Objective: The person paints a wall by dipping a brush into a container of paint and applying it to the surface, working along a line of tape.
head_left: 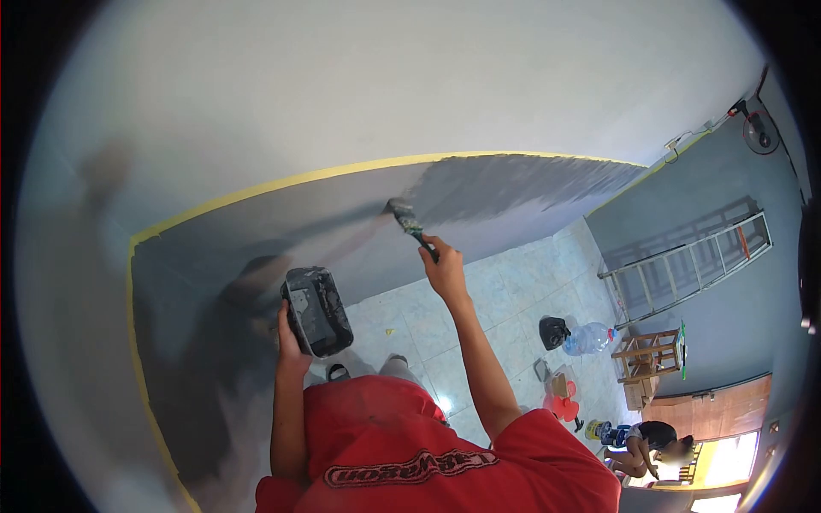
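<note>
My right hand (pixel 446 267) is wrapped round the dark handle of a paintbrush (pixel 408 223). The brush's bristles are at the grey-painted part of the wall (pixel 479 184), below a strip of yellow masking tape (pixel 299 178). In my left hand (pixel 292 349) is a black paint tray (pixel 344 315), gripped by its near side and tilted, with grey paint smeared inside. The wall above the tape is pale, and darker grey strokes show just under the tape to the right. Shadows of my arms fall across the wall.
An aluminium ladder (pixel 694 269) leans along the right wall. On the tiled floor (pixel 410 329) are a black bag (pixel 553 332), a large clear bottle (pixel 590 339), a wooden stool (pixel 648 352) and red items (pixel 560 405). Another person (pixel 654 445) crouches near paint buckets (pixel 599 430).
</note>
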Available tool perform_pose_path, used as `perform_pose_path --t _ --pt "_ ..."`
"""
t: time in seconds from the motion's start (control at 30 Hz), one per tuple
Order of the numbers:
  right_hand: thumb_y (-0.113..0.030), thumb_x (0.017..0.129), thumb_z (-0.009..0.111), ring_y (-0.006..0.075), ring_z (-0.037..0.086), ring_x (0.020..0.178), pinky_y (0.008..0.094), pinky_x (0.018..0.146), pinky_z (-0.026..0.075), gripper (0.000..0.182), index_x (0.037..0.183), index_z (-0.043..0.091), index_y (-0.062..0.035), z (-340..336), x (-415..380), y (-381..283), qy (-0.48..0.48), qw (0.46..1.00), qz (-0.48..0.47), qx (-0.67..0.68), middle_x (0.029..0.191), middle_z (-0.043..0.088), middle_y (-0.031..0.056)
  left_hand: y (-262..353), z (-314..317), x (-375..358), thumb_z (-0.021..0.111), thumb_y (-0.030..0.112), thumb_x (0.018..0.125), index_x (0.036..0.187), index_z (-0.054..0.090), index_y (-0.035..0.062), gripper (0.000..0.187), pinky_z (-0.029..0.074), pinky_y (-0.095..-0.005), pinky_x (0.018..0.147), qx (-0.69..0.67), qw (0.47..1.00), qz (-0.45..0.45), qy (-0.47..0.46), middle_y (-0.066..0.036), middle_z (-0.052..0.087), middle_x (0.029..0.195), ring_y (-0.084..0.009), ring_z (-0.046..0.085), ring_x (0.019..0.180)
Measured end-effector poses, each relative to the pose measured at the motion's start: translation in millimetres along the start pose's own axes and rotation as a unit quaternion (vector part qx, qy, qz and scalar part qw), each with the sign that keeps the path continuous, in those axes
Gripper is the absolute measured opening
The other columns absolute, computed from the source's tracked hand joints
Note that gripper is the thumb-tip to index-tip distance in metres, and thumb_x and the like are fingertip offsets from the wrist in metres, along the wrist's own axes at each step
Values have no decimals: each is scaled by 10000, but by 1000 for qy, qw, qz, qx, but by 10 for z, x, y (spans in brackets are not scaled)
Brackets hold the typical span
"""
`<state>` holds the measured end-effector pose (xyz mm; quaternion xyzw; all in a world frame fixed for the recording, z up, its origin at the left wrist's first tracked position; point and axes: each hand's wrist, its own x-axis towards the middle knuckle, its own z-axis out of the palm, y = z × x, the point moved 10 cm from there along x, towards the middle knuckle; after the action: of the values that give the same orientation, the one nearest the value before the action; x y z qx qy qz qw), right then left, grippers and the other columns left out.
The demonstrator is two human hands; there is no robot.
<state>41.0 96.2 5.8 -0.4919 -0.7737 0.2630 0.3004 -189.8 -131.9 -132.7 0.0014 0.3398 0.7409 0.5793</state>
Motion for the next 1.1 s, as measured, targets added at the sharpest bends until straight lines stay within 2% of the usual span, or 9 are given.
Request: perform_pose_path --t 0.07,0.17,0.3,0.43,0.53,0.67,0.77,1.0,1.1 --pt "-124 866 684 434 663 793 439 713 517 256 1093 691 -6 213 -13 246 -46 998 14 -34 825 669 265 -25 3 1 417 529 1015 1338 562 98 557 468 -385 1017 -15 1000 -13 6 -78 637 1263 -235 606 1153" --pt "-158 859 720 286 555 537 399 568 449 234 1049 721 -22 532 -112 577 -53 994 -57 -77 613 589 186 -56 -36 37 422 534 1013 1338 559 98 560 465 -383 1018 -20 1000 -10 6 -74 631 1267 -236 604 1153" --pt "-163 861 720 269 578 551 371 600 486 253 1078 725 -33 655 -376 369 -139 989 -45 -31 656 626 189 61 -65 -62 409 554 1010 1344 549 92 587 471 -378 1010 -30 999 32 27 -77 621 1277 -234 604 1154" --pt "-133 900 710 118 574 628 294 623 482 289 1160 704 -7 559 -733 -156 -195 968 -1 158 722 668 61 459 -20 -261 374 568 1010 1353 534 75 622 483 -378 999 -72 988 126 43 -87 617 1280 -236 601 1162" --pt "-65 889 723 84 575 713 257 661 484 297 1170 689 26 464 -1025 -440 -240 940 51 238 818 686 35 663 -175 -414 353 564 1013 1358 522 59 634 489 -383 994 -93 974 205 20 -105 616 1277 -242 599 1169" --pt "29 828 758 108 648 913 246 845 515 361 1179 677 54 475 -1069 -628 -247 928 -18 279 1031 730 96 854 -361 -508 344 553 1017 1360 508 39 639 484 -386 1000 -96 958 269 39 -126 608 1278 -249 596 1171" --pt "33 826 754 101 648 916 243 838 514 346 1164 687 52 383 -1082 -850 -260 938 -42 227 1042 736 104 926 -492 -575 341 557 1016 1364 498 28 653 477 -388 1005 -59 946 307 90 -129 598 1290 -247 591 1175" --pt "59 793 742 99 624 798 243 739 502 367 1153 715 -9 232 -1124 -1043 -252 949 -106 158 911 729 107 1215 -406 -717 342 571 1010 1389 477 29 674 451 -377 1034 -60 941 329 53 -131 576 1324 -250 568 1206" --pt "57 812 740 92 622 845 237 789 495 320 1127 714 13 230 -1117 -1030 -259 951 -110 130 955 734 92 1211 -599 -702 353 586 1002 1397 468 29 692 461 -380 1024 -54 935 325 132 -134 572 1333 -260 574 1202"
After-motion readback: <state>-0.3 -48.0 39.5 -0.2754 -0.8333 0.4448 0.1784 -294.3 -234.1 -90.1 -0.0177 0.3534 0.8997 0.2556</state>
